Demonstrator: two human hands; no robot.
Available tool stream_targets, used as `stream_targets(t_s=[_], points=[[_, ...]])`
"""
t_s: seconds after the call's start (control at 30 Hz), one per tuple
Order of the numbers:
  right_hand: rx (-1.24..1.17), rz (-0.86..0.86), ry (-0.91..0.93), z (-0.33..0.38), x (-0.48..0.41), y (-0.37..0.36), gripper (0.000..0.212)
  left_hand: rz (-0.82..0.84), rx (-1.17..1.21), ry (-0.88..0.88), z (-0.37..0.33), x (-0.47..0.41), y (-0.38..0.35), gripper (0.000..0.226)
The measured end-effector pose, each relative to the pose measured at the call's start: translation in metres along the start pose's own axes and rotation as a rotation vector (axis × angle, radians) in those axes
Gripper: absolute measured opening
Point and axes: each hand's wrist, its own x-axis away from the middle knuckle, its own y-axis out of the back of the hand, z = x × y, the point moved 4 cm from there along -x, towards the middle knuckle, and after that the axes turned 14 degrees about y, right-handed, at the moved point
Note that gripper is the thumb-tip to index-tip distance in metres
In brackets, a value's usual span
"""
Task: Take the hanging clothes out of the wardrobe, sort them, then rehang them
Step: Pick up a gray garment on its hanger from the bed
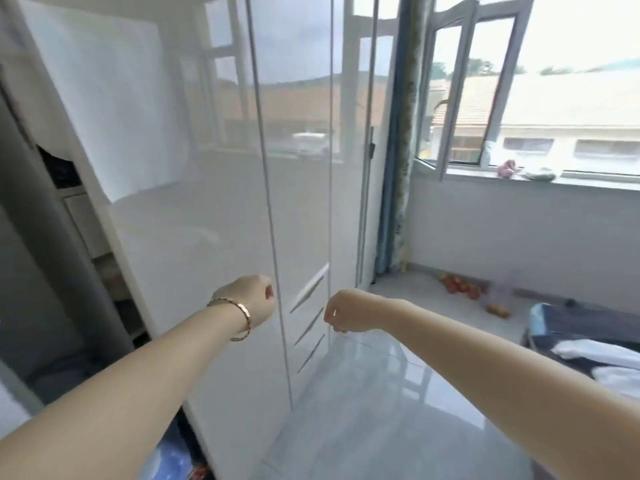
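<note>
Glossy white wardrobe (207, 202), reflective doors closed, mid-frame; below, left hand (251, 299) and right hand (343, 311), grips curled, apparently empty.

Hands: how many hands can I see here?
2. The left hand, with a bracelet on its wrist, is in front of the white wardrobe door. The right hand is beside it, nearer the window. No other hands show.

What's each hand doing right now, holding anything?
Left hand: closed, fingers curled, holding nothing visible.
Right hand: closed, fingers curled, holding nothing visible.
</note>
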Motion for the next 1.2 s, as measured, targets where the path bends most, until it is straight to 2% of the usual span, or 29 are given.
stream_targets(t_s=[0.07,0.23,0.37,0.47,0.53,0.63,0.8,0.9,1.07,1.2], points=[[0.004,-0.058,-0.117,-0.055,0.065,-0.007,0.031,0.077,-0.010,-0.134,-0.059,0.014,-0.041,0.015],[0.046,-0.108,-0.425,-0.160,0.244,-0.042,0.034,0.244,-0.088,-0.400,-0.194,0.113,-0.136,0.024],[0.001,-0.056,-0.649,-0.205,0.383,-0.088,0.019,0.326,-0.112,-0.550,-0.268,0.205,-0.194,0.024],[-0.115,-0.091,-0.823,-0.218,0.476,-0.129,0.028,0.389,-0.159,-0.697,-0.307,0.272,-0.226,0.018],[-0.187,-0.110,-0.910,-0.216,0.530,-0.161,0.031,0.430,-0.179,-0.789,-0.324,0.316,-0.242,0.010],[-0.273,-0.170,-1.086,-0.200,0.603,-0.210,0.027,0.467,-0.214,-0.936,-0.342,0.380,-0.264,0.011],[-0.427,-0.311,-1.293,-0.141,0.689,-0.279,0.028,0.528,-0.344,-1.178,-0.344,0.482,-0.293,0.010],[-0.490,-0.419,-1.407,-0.105,0.734,-0.315,0.029,0.565,-0.444,-1.298,-0.339,0.540,-0.305,0.016],[-0.547,-0.510,-1.562,-0.058,0.810,-0.366,0.028,0.583,-0.475,-1.437,-0.340,0.637,-0.319,0.032],[-0.628,-0.519,-1.658,-0.036,0.879,-0.409,0.028,0.608,-0.521,-1.523,-0.346,0.720,-0.333,0.017]])
